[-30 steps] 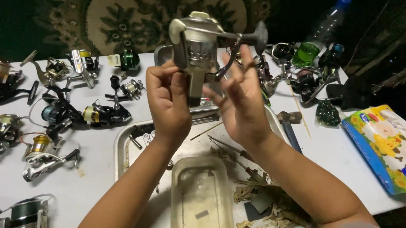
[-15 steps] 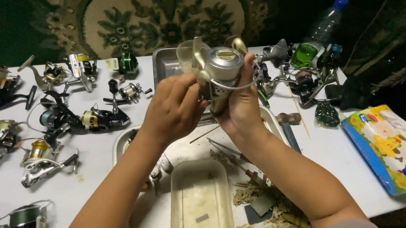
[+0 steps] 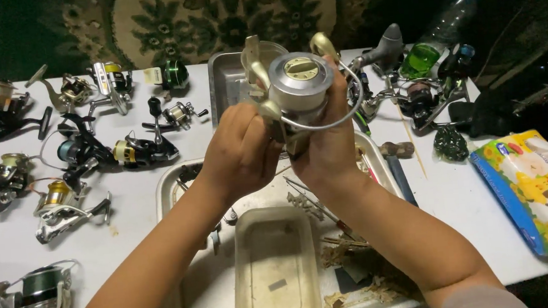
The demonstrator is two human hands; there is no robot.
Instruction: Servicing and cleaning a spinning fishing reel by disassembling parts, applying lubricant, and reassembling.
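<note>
- Holding a silver reel (image 3: 294, 84) up over the table (image 3: 128, 204), both hands grip it at centre frame, spool face toward the camera.
- Right hand (image 3: 329, 146) wraps the reel body from the right side, fingers closed around it, thumb side up near the gold bail arm.
- Left hand (image 3: 241, 151) is curled tight on the reel's left side, fingertips pinching at the body or handle area; exact part under the fingers is hidden.
- Wire bail loops around the front of the spool, tilted down to the right.
- Reel sits above the far edge of a metal tray (image 3: 172, 188), well clear of it, in front of a smaller steel pan (image 3: 226, 79).
- Inside the tray: a clear plastic tub (image 3: 274, 274) between the forearms, plus small tools and loose parts to its right, too small to tell apart.
- Left part of the table: many other reels (image 3: 75, 150) spread out, one with green line (image 3: 34, 300) near the lower left corner.
- Right part: a cluster of dark reels (image 3: 413, 94), a plastic bottle (image 3: 440, 30) with green liquid lying tilted, a dark green lump (image 3: 449, 143), a hammer (image 3: 395, 161) just beside the tray.
- Far right edge: a colourful wipes pack (image 3: 538, 192) hangs partly over the table edge.
- Patterned rug (image 3: 224, 11) beyond the table.
</note>
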